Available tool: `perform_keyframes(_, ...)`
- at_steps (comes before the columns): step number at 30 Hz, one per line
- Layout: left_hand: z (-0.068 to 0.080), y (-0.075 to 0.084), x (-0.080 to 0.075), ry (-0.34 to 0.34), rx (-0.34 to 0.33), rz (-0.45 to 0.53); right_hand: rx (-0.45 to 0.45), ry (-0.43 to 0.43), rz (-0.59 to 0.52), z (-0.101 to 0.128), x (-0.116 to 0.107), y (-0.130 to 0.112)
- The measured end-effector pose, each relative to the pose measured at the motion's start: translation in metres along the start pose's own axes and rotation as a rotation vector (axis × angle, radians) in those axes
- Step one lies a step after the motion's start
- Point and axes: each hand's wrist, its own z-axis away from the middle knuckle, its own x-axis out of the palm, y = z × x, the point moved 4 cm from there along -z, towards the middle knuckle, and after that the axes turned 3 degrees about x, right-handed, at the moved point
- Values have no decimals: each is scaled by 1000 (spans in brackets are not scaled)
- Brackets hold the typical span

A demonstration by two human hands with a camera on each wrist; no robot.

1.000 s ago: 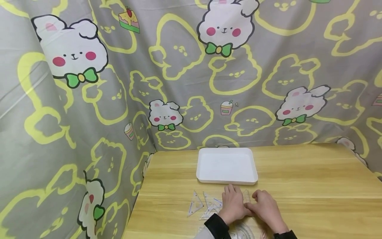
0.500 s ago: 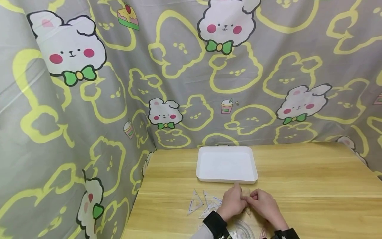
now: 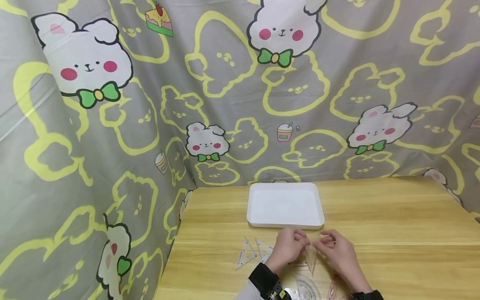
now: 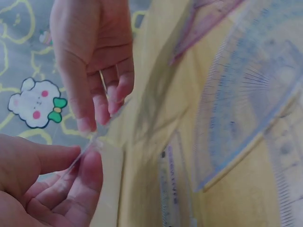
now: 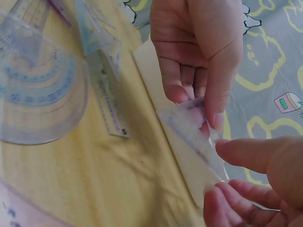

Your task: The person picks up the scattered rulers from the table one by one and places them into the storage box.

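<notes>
Between the two hands is a small clear plastic set square (image 5: pixel 189 130), tilted above the wooden table. My left hand (image 3: pixel 286 248) pinches it between thumb and fingers. From the other side, the right hand (image 3: pixel 339 252) has thumb and fingertips at another corner, pinching it. In the left wrist view the set square's thin edge (image 4: pixel 86 149) shows in the left fingers. Below the hands lie a clear protractor (image 3: pixel 308 287) and a short clear ruler (image 5: pixel 110 101). Two more clear set squares, one standing alone (image 3: pixel 245 255) and one partly covered (image 3: pixel 263 248), lie left of the left hand.
A white shallow tray (image 3: pixel 285 205) stands just beyond the hands. Close to the right wrist lies a pink-marked plastic piece (image 3: pixel 331 290). Patterned grey cloth (image 3: pixel 240 104) hangs behind the wooden table (image 3: pixel 393 233) and along its left side.
The hands were close together over the table; they have drawn slightly apart. The clear set square now shows raised and tilted between their fingertips, and the ruler below is uncovered.
</notes>
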Motion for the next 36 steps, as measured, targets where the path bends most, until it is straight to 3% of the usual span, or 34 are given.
perform_keyframes(6, -8, 4, -8, 13, 5, 202, -39, 35, -38, -5, -4, -13)
perform_keyframes(11, -20, 8, -13, 27, 31, 275, -120, 88, -35, -13, -10, -29)
perform_keyframes(20, -46, 18, -17, 30, 15, 325, -238, 31, 48, -43, -19, -49)
perform_keyframes(28, -76, 24, -27, 17, 44, 357, -360, 27, 160, -81, -20, -63)
perform_keyframes(36, -102, 4, -19, 36, 4, 323, -427, 1, 266, -107, -13, -57)
